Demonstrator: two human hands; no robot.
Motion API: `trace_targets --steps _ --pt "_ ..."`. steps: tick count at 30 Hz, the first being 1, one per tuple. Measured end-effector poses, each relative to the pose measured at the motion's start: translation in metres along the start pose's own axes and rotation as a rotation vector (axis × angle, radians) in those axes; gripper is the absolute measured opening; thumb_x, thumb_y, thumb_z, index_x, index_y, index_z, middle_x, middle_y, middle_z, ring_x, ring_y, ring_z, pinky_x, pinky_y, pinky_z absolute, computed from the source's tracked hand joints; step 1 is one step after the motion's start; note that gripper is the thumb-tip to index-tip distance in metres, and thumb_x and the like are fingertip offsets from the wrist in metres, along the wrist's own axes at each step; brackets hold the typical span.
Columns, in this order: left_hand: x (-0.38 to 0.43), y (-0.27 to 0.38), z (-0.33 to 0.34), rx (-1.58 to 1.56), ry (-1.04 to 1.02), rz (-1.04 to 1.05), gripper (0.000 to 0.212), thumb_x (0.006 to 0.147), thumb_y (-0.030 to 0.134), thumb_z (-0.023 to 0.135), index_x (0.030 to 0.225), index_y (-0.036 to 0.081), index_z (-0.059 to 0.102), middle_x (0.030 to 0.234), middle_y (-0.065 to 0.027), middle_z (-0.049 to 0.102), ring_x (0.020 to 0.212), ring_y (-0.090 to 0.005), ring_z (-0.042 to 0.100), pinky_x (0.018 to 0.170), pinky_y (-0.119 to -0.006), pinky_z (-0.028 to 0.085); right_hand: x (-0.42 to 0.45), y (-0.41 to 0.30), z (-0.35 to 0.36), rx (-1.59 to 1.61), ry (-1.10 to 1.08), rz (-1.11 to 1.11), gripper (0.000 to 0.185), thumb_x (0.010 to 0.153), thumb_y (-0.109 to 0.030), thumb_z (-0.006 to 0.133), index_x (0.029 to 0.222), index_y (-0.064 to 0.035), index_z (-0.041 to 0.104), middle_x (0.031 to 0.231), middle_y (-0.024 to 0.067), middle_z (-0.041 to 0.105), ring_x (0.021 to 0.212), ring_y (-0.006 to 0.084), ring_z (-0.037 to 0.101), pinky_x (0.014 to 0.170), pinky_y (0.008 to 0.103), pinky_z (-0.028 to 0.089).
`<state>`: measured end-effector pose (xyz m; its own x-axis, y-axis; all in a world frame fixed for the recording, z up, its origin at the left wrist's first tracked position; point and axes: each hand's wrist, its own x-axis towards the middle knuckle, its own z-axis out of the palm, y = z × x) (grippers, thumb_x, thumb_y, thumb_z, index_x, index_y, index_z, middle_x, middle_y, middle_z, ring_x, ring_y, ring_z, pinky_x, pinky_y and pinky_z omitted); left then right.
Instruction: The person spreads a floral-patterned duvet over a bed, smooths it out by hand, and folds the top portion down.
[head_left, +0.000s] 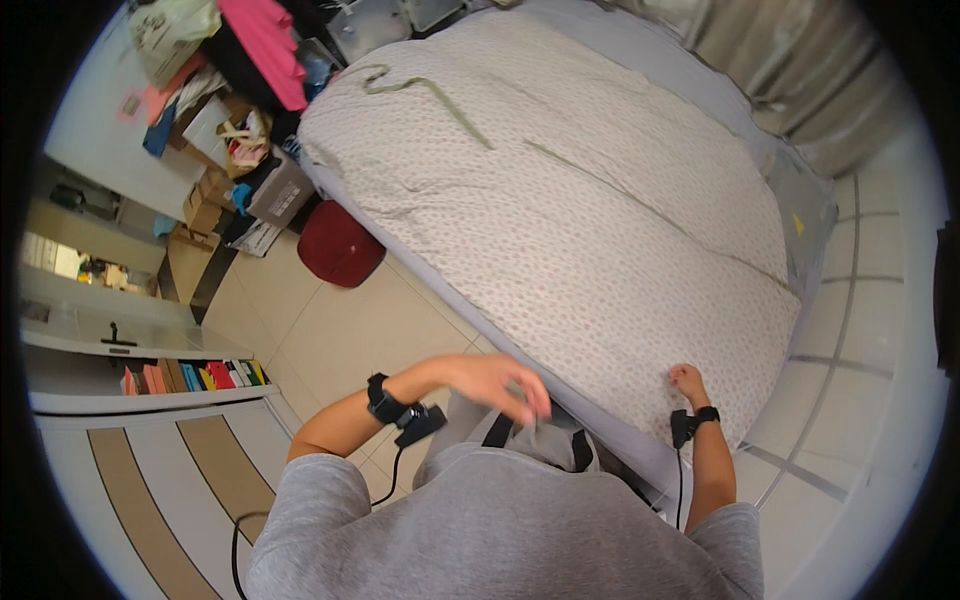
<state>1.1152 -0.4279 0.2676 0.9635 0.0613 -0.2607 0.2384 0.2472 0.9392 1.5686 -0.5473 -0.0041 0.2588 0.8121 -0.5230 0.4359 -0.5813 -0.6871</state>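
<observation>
My left hand (495, 386) is in front of my waist, near the bed's edge, fingers bent and apart, with nothing seen in it. Over the near right part of the bed is my right hand (687, 379), its fingers curled at the patterned quilt (570, 247); whether it pinches the cloth I cannot tell. Both wrists wear black straps with small cabled devices. Far from both hands, a green fabric strip (450, 109) lies curved at the quilt's far left. A thin green line (637, 196) runs across the quilt towards its right edge.
A dark red stool (341, 244) stands on the tiled floor by the bed. Cardboard boxes (206, 199), a grey storage box (281, 187) and heaped clothes crowd the upper left. Books (195, 376) stand on a shelf at the left. Curtains (795, 67) hang at the upper right.
</observation>
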Motion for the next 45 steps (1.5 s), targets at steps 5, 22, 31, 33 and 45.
trace_targets --steps 5,22,31,33,45 --pt "-0.102 0.032 0.03 0.067 -0.27 0.427 0.028 0.064 0.024 0.06 0.082 0.004 0.051 0.089 -0.0057 0.045 0.089 -0.0205 0.039 0.076 -0.03 0.03 0.0 -0.183 0.138 -0.043 -0.289 -0.165 0.022 0.074 -0.004 0.031 0.083 -0.0022 0.051 0.073 0.0054 0.053 0.064 0.0128 0.052 0.056 0.0246 0.041" --pt "-0.29 0.019 -0.105 0.521 0.703 0.344 0.007 0.07 0.014 0.05 0.068 0.009 0.045 0.064 0.0022 0.042 0.064 -0.0127 0.039 0.077 -0.027 0.024 -0.016 -0.289 0.25 -0.343 -0.566 0.236 0.024 0.076 -0.014 0.032 0.084 -0.0014 0.051 0.072 0.0083 0.053 0.062 0.0174 0.053 0.054 0.0274 0.043" --pt "-0.307 0.046 -0.22 0.133 0.103 0.001 0.017 0.07 0.022 0.054 0.066 0.006 0.048 0.066 0.002 0.047 0.065 -0.0088 0.043 0.062 -0.023 0.032 0.15 -0.34 0.357 -0.018 -0.617 0.063 0.028 0.074 -0.016 0.033 0.057 -0.003 0.051 0.052 0.006 0.051 0.047 0.014 0.048 0.047 0.0243 0.039" --pt "-0.298 0.045 -0.269 0.124 0.125 -0.09 0.017 0.07 0.021 0.054 0.073 0.004 0.05 0.073 0.0007 0.051 0.07 -0.0065 0.046 0.062 -0.021 0.036 0.19 -0.372 0.369 0.045 -0.622 -0.161 0.034 0.076 -0.019 0.028 0.054 -0.0055 0.05 0.05 0.0034 0.048 0.043 0.0096 0.042 0.041 0.0215 0.035" --pt "-0.356 -0.122 -0.589 -0.008 0.686 -0.623 0.019 0.073 0.023 0.048 0.073 0.004 0.049 0.066 -0.002 0.051 0.064 -0.0099 0.049 0.06 -0.02 0.04 0.274 -0.508 0.42 0.245 -0.412 0.009 0.021 0.077 -0.011 0.031 0.081 -0.0007 0.05 0.067 0.0039 0.052 0.057 0.0117 0.051 0.05 0.0229 0.041"
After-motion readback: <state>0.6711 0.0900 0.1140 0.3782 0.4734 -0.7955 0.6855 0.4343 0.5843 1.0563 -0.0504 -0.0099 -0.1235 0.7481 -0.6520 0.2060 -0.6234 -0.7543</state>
